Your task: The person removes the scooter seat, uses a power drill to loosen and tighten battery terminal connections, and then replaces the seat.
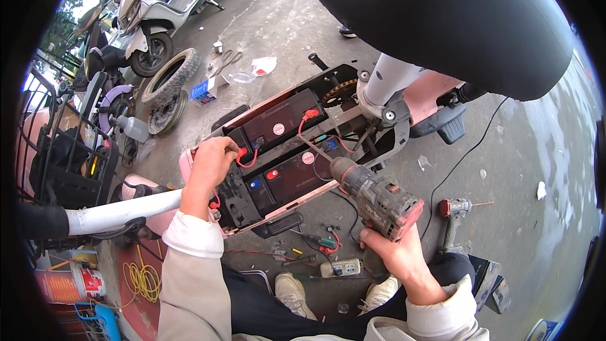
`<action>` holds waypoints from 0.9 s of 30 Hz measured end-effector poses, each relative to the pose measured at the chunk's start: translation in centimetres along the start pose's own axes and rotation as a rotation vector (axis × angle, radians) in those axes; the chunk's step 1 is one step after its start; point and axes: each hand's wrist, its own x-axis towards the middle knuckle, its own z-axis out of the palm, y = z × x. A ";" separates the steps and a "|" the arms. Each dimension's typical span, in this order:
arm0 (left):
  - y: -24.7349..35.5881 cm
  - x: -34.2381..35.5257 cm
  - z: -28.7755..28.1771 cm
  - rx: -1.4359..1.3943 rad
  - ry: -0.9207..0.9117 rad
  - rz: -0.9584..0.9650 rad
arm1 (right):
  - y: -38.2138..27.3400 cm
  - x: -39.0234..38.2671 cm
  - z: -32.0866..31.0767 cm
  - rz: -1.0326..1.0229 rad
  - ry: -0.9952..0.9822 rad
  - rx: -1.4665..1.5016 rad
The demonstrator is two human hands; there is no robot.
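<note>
In front of me lies the open battery bay of a pink electric bike, with two dark batteries side by side: the far battery (268,117) and the near battery (291,183). My left hand (213,165) is closed at the far battery's left end, its fingertips pinching a red terminal cap (242,151) on a short red wire. My right hand (399,254) grips a worn cordless drill (379,196) by the handle. Its long bit points up and left over the batteries. Another red cap (310,114) covers the far battery's right terminal.
A second cordless drill (456,209) stands on the floor at right. Between my shoes and the bay are a power strip (341,268) and a green-handled tool (326,242). The black bike seat (442,19) looms above. A loose tyre (170,79) and scissors (228,60) lie farther off.
</note>
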 end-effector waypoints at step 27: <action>0.7 7.9 -3.0 0.078 -0.607 -0.195 | 0.4 0.5 -2.6 -0.017 -0.005 0.038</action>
